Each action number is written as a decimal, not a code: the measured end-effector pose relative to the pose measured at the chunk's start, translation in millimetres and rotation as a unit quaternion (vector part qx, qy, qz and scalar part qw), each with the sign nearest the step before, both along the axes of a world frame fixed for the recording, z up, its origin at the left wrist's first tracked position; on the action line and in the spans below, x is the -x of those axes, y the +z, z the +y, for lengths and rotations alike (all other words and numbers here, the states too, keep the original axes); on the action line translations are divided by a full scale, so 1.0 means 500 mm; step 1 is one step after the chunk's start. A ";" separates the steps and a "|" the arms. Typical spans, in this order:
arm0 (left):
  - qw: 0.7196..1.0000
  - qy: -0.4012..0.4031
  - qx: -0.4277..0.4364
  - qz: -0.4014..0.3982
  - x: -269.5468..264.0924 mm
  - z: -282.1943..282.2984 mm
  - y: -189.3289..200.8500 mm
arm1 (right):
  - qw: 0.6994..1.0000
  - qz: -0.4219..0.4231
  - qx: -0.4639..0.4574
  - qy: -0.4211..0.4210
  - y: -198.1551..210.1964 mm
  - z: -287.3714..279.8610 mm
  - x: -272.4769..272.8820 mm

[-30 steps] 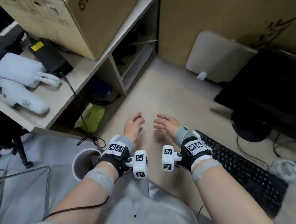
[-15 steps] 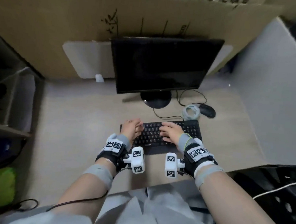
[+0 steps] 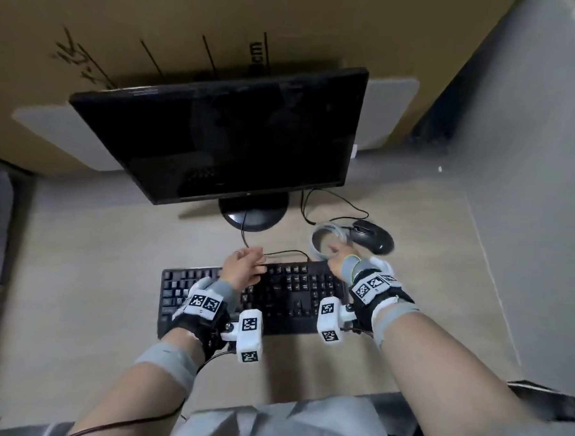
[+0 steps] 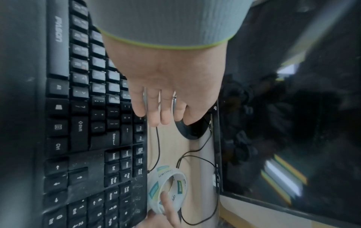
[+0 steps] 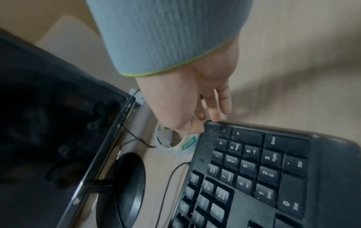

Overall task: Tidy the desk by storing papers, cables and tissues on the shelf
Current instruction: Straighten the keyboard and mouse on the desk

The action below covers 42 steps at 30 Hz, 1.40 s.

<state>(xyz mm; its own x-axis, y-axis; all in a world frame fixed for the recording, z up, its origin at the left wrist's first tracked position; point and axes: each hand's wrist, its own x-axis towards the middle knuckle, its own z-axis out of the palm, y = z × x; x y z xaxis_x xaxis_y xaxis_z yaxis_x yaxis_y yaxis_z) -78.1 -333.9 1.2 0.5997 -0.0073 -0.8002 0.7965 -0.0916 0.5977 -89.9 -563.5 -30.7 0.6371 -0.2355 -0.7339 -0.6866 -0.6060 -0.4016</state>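
Head view, left to right. Pale wooden surface [image 3: 76, 273], bare at the left of the frame. Black keyboard [image 3: 285, 297], lower centre, lying flat. Left hand [image 3: 240, 268] over the keyboard's upper edge, fingers [image 4: 156, 111] close together and loosely bent, holding nothing; a thin black cable [image 3: 281, 252] runs just beyond the fingertips. Black monitor [image 3: 223, 137], upper centre, screen dark, on a round black base [image 3: 253, 212]; cardboard panel [image 3: 156, 27] upright behind it across the top of the frame. Roll of clear tape [image 3: 326, 238], a whitish ring with green and yellow printing inside, flat on the surface beyond the keyboard's upper right corner and just left of the mouse. Right hand [image 3: 335, 255] at that corner, reaching onto the roll; in the left-wrist view its fingers [image 4: 168, 205] touch the ring's near rim, partly spread. Whether they grip it cannot be told. Black mouse [image 3: 373, 239], right of centre, its thin cable looping toward the monitor. Grey partition wall [image 3: 530, 197] fills the right of the frame.
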 end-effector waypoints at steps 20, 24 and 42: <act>0.957 0.283 0.021 -0.054 0.060 0.237 0.084 | 0.972 -0.119 -0.204 -0.006 0.137 0.377 -0.057; 0.942 0.332 0.031 -0.048 0.099 0.411 0.099 | 0.951 0.024 -0.304 0.054 0.144 0.546 -0.024; 0.877 0.481 -0.004 -0.006 0.276 0.884 0.072 | 0.945 0.110 -0.302 0.060 0.088 1.035 0.010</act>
